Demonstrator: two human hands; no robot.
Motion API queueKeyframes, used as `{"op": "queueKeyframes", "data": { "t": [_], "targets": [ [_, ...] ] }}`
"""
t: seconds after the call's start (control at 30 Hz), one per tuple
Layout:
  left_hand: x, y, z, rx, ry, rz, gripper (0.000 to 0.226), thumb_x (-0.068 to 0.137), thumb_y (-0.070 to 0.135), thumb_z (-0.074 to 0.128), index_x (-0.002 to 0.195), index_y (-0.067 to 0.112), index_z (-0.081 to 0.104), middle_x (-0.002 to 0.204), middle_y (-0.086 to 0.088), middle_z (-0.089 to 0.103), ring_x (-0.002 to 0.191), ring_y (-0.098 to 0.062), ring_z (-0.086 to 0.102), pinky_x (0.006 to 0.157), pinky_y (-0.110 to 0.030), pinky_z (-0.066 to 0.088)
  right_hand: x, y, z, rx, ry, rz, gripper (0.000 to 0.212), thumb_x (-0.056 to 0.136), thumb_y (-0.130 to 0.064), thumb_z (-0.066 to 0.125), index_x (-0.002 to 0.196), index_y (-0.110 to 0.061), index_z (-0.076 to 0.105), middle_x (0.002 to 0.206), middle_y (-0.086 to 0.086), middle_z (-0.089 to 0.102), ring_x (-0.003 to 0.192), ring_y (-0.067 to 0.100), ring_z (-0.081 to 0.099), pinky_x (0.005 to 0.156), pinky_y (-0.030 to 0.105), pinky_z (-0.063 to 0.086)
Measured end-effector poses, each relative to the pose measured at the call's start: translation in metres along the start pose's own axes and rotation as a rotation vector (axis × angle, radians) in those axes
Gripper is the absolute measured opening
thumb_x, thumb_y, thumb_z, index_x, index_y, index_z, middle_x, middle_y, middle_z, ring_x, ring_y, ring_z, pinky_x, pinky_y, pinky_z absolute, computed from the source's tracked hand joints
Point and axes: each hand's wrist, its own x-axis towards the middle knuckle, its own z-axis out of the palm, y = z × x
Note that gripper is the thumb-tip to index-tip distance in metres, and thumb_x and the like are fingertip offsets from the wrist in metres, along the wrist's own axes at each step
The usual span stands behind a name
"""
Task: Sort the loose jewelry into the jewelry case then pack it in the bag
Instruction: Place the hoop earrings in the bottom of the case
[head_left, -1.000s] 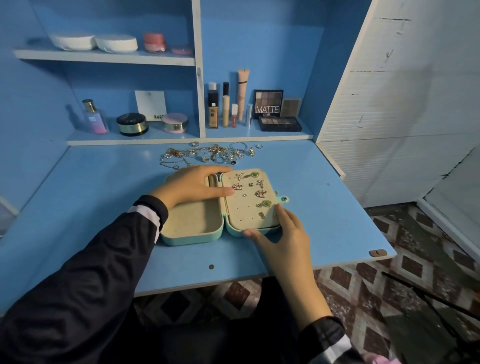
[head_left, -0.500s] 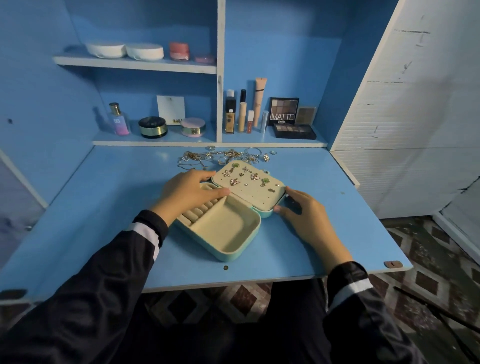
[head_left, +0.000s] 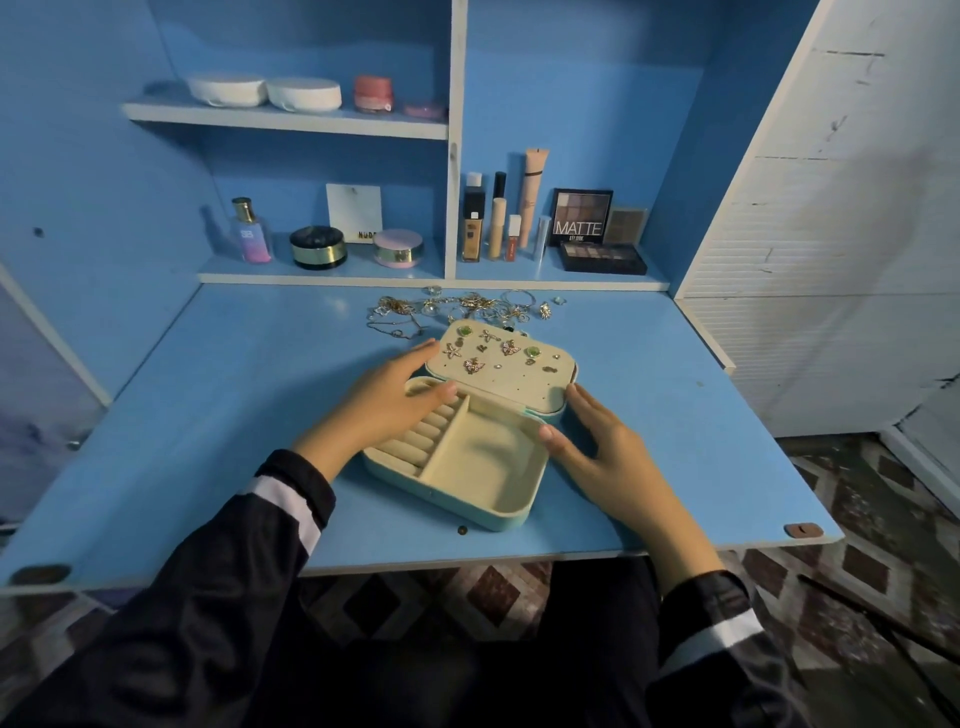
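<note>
One mint-green hinged jewelry case (head_left: 483, 493) lies open, with two round green stud earrings (head_left: 466, 330) pinned in its cream lid. The heap of gold and silver loose jewelry (head_left: 457, 306) is too tangled to count. There are two flat white round cases (head_left: 226, 90), three eyeshadow palettes (head_left: 582, 217), five upright cosmetic tubes and bottles (head_left: 474, 223), one lilac perfume bottle (head_left: 252, 231) and one black-and-gold jar (head_left: 318, 248).
</note>
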Motion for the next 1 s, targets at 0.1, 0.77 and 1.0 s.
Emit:
{"op": "queueKeyframes", "data": {
  "t": [0.1,0.77,1.0],
  "targets": [
    [0.006,-0.004,-0.001,-0.025,-0.072,-0.022,0.069,0.095,0.044,0.059,0.154,0.031,0.026,0.154,0.016,0.033,0.141,-0.008,0.032,0.104,-0.021,0.029,-0.004,-0.002,0.002,0.004,-0.059,0.016,0.097,0.078,-0.067,0.047,0.155,-0.017,0.016,0.161,-0.008,0.015,0.147,0.004,0.012,0.113,0.015,0.012],
    [-0.017,-0.005,0.034,-0.285,0.210,-0.228,0.050,0.106,0.028,0.031,0.155,0.029,0.020,0.080,-0.009,0.047,0.063,-0.018,0.041,0.060,-0.032,0.038,0.039,0.010,-0.016,-0.074,-0.233,-0.101,0.074,0.093,-0.055,0.048,0.154,-0.021,0.023,0.159,-0.014,0.019,0.139,-0.009,0.014,0.097,-0.009,0.004],
    [-0.027,0.003,0.035,-0.250,0.233,-0.228,0.050,0.107,0.032,0.030,0.155,0.027,0.021,0.090,-0.003,0.059,0.066,-0.014,0.049,0.066,-0.033,0.042,0.039,0.013,-0.016,-0.061,-0.226,-0.124,0.070,0.094,-0.054,0.046,0.153,-0.024,0.025,0.157,-0.015,0.022,0.141,-0.005,0.019,0.115,0.015,0.013]
  ]
}}
